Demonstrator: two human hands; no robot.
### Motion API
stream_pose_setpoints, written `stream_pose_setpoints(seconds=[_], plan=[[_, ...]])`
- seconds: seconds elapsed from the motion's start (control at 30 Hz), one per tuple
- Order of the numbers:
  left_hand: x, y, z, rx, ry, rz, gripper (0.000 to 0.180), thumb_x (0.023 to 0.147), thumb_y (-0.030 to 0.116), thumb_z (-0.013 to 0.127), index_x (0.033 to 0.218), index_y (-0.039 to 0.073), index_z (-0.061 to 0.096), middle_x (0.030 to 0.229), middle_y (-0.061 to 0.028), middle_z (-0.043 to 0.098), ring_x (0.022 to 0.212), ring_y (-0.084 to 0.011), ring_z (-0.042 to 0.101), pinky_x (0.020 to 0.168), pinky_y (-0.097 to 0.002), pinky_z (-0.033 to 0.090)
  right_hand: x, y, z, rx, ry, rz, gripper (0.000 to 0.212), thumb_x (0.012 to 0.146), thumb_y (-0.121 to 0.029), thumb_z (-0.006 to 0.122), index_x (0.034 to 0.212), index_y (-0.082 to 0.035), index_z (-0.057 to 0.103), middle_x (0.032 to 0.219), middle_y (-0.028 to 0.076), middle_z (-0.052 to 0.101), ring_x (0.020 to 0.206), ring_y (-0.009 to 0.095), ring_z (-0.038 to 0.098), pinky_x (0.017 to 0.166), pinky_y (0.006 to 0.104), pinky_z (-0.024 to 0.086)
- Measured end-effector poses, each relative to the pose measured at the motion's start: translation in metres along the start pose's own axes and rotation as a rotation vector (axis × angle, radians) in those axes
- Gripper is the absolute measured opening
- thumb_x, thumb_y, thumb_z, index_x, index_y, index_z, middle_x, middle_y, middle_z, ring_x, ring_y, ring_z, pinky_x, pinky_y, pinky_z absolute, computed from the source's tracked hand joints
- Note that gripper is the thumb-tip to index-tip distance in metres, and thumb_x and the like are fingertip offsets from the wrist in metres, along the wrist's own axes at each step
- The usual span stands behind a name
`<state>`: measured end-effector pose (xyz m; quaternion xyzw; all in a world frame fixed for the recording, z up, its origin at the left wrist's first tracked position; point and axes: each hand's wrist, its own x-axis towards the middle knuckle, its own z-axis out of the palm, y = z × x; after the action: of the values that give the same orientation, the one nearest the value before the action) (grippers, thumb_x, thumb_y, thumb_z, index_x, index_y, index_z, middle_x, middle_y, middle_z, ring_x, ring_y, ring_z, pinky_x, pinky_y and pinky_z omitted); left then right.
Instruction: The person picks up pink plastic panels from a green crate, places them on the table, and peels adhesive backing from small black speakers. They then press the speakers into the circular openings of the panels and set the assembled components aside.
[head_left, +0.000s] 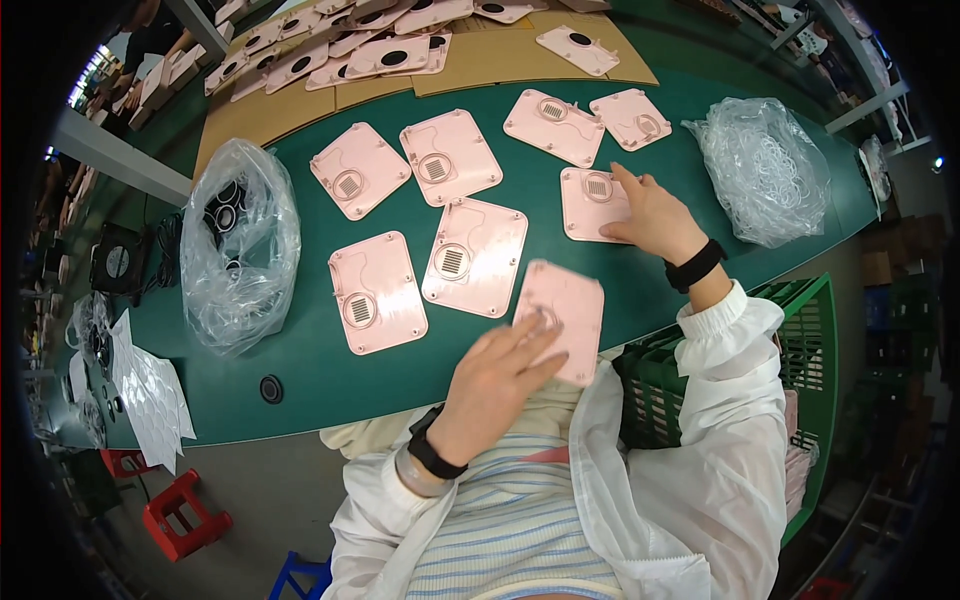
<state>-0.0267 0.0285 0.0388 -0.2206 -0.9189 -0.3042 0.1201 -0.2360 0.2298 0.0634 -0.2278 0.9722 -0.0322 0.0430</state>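
My right hand (pixel 655 215) spans a pink plastic panel (pixel 582 205), thumb by its near edge and index finger by its far edge, covering its right side. With fingers spread, my left hand (pixel 490 380) lies over another pink panel (pixel 572 315), slightly blurred at the table's front edge. To the left, more pink panels lie apart: one (pixel 475 255) nearest the left hand, one (pixel 378 293), one (pixel 450 157) and one (pixel 360 170). Beyond the right hand are two more, a panel (pixel 555 127) and a panel (pixel 630 118). Round slotted grilles show on several.
A clear bag of black round parts (pixel 240 250) stands left, a bag of clear rings (pixel 765 170) right. Pink panels with black ovals (pixel 390 58) pile on cardboard at the back. A black disc (pixel 271 389) lies front left. A green crate (pixel 815 350) stands by my right arm.
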Motion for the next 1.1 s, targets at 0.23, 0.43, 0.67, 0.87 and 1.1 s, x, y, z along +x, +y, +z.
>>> stream_pose_setpoints(seconds=[0.23,0.43,0.67,0.87,1.1], plan=[[0.009,0.004,0.007,0.338,-0.174,-0.243,0.051,0.082,0.03,0.063,0.129,0.012,0.054,0.145,-0.02,0.034,0.131,-0.0464,0.032,0.099,-0.0603,0.033,0.02,-0.011,0.019,0.207,0.173,-0.034,0.066,0.077,-0.029,0.071,0.133,-0.007,0.045,0.128,0.028,0.046,0.11,0.043,0.054,0.091,0.0423,0.047],[-0.004,-0.034,-0.022,0.53,-0.117,-0.711,0.073,0.081,0.044,0.066,0.142,0.014,0.038,0.147,-0.0289,0.025,0.13,-0.0544,0.027,0.095,-0.0662,0.033,0.07,0.057,0.049,-0.182,0.542,0.164,0.062,0.084,-0.03,0.066,0.135,-0.005,0.042,0.136,0.033,0.038,0.114,0.045,0.051,0.093,0.0411,0.046],[0.004,-0.05,-0.018,0.508,-0.067,-0.719,0.075,0.084,0.037,0.065,0.145,0.013,0.03,0.147,-0.0295,0.024,0.131,-0.0546,0.026,0.094,-0.0664,0.035,0.074,0.036,0.048,0.459,0.274,-0.085,0.059,0.088,-0.029,0.062,0.137,-0.004,0.042,0.109,0.027,0.061,0.097,0.039,0.063,0.083,0.0406,0.05],[-0.008,-0.052,-0.055,0.111,0.229,-0.477,0.046,0.083,0.017,0.064,0.126,0.005,0.053,0.134,-0.0246,0.045,0.121,-0.0418,0.045,0.093,-0.054,0.04,0.084,0.062,0.043,0.411,0.337,-0.1,0.045,0.093,-0.021,0.055,0.135,-0.005,0.046,0.122,0.02,0.059,0.115,0.03,0.057,0.095,0.034,0.044],[-0.034,-0.14,-0.156,0.291,0.394,-0.534,0.026,0.086,0.008,0.055,0.11,-0.001,0.06,0.104,-0.0223,0.063,0.097,-0.0392,0.06,0.084,-0.0424,0.049,0.103,0.079,0.047,0.4,0.262,-0.05,0.044,0.095,-0.021,0.052,0.135,-0.003,0.046,0.135,0.019,0.05,0.124,0.029,0.05,0.1,0.0328,0.04]])
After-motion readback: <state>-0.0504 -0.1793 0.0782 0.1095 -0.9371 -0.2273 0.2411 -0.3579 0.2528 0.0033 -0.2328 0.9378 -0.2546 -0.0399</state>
